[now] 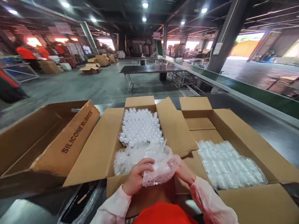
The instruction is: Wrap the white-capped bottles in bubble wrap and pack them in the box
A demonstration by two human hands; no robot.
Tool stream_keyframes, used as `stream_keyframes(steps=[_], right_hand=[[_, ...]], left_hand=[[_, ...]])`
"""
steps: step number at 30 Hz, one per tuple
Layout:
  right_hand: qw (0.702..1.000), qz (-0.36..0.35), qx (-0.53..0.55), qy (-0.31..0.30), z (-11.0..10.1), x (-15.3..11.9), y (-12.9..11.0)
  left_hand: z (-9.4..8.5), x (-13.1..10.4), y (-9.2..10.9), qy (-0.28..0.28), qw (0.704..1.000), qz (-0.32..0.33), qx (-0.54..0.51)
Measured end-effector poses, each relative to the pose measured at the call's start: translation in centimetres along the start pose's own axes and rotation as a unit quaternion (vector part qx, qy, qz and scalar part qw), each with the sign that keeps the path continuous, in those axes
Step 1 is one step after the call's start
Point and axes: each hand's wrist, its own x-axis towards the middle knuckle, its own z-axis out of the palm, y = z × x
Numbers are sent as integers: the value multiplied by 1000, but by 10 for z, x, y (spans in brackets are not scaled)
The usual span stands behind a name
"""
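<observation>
Both hands are at the near end of the middle cardboard box [114,138], on a piece of clear bubble wrap [161,172]. My left hand [137,175] grips its left side, fingers bent over the top. At the right edge, my right hand [183,170] pinches the wrap; some of its fingers are hidden. Whether anything is inside the wrap I cannot tell. More crumpled clear wrap [128,157] lies just beyond in the box. Behind that, many small white-topped bottles or vials [141,126] stand upright in tight rows.
On the right, an open carton [247,124] contains rows of bubble-wrapped bundles [226,165]. A brown box marked SILICONE RUBBER [77,132] stands at the left. The middle box's right flap [175,129] leans toward the right carton. Farther off are a dark table [149,69] and a green conveyor [252,88].
</observation>
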Motion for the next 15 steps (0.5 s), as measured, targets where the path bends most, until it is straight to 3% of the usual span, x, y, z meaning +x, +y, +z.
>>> stream_keyframes(steps=[3,5,7,10,12,15], right_hand=[[994,-99,-40,-36,-5,-10,0],[989,-138,-40,-43,-8,-19,1],[995,-89,-39,1,-10,-27,3],[987,85,-103,92,-13,-37,7],[976,119,-176,51,-13,-43,7],[956,33,-285,-54,-14,-51,5]], left_hand=[[10,-1,-4,35,998,-54,-1],[13,-2,-5,26,995,-96,-29],[13,0,-2,-28,991,-114,-68],[20,3,3,-101,985,-124,-72],[33,4,6,-91,978,-176,-62],[58,7,7,-71,939,-317,-113]])
